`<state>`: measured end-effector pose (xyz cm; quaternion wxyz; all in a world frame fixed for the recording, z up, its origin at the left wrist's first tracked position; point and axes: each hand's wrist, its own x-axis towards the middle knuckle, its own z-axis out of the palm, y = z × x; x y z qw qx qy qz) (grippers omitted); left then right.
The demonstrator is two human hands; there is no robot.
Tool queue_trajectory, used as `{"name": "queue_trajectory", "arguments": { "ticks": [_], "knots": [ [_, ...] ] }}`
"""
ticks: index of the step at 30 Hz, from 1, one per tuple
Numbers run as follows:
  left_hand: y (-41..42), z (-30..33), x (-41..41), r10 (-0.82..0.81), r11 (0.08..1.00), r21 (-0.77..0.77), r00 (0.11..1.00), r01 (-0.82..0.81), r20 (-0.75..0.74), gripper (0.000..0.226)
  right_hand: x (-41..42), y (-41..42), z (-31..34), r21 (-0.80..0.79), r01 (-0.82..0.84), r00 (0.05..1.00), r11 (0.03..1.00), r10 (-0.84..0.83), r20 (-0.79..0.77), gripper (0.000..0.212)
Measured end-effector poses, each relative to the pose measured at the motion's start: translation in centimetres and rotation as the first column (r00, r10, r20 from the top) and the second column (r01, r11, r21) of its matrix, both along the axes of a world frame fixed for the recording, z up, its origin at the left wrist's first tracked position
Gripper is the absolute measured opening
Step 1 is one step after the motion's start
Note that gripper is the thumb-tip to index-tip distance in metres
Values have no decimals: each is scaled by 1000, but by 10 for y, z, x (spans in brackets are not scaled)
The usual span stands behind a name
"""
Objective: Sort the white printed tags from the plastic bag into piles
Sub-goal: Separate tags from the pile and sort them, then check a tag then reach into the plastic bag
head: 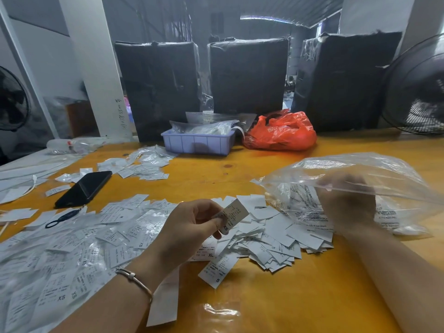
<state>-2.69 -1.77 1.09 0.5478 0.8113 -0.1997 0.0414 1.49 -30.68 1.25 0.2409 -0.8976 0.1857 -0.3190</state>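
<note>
My left hand [189,224] pinches one white printed tag [231,216] marked XS above the middle of the table. My right hand [346,200] is inside the clear plastic bag [355,169] at the right, seen blurred through the film; whether it grips tags there I cannot tell. A heap of white tags [271,239] spills from the bag's mouth. A wide spread of tags [72,246] covers the table's left side, and a smaller pile [141,167] lies further back.
A black phone [84,188] lies left of centre on the yellow table [276,296]. A blue tray [199,140] and a red plastic bag [281,133] sit at the back before black wrapped boxes [247,75]. A fan [418,85] stands far right.
</note>
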Motion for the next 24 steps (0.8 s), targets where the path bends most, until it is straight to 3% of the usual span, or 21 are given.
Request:
{"name": "queue_trajectory", "arguments": {
  "ticks": [2, 4, 6, 8, 10, 12, 19, 24],
  "knots": [
    [0, 0, 1, -5, 1000, -9, 1000, 5, -13, 12, -2, 7, 1, 49, -71, 996, 996, 68, 55, 17],
    [0, 0, 1, -11, 1000, -19, 999, 11, -33, 9, -7, 18, 3, 196, -219, 972, 956, 197, 125, 22],
    [0, 1, 0, -16, 999, -34, 998, 13, -66, 6, -16, 33, 8, 432, -409, 912, 804, 370, 176, 19],
    [0, 1, 0, -18, 998, -65, 995, 12, -95, 5, -24, 47, 12, 631, -527, 814, 569, 551, 183, 9],
    [1, 3, 0, -42, 992, -122, 991, 26, -130, 3, -28, 59, 12, 726, -569, 689, 387, 707, 163, 10],
    [2, 5, 0, -100, 981, -179, 981, 70, -165, 7, -31, 68, 10, 738, -602, 599, 303, 783, 167, 17],
    [-1, 4, -3, -199, 965, -208, 962, 159, -187, 24, -45, 86, 7, 509, -795, 479, 330, 857, 192, 40],
    [-1, 5, -2, -67, 977, -211, 989, 38, -133, 19, -47, 92, 8, 478, -831, 449, 284, 849, 277, 42]
  ]
}}
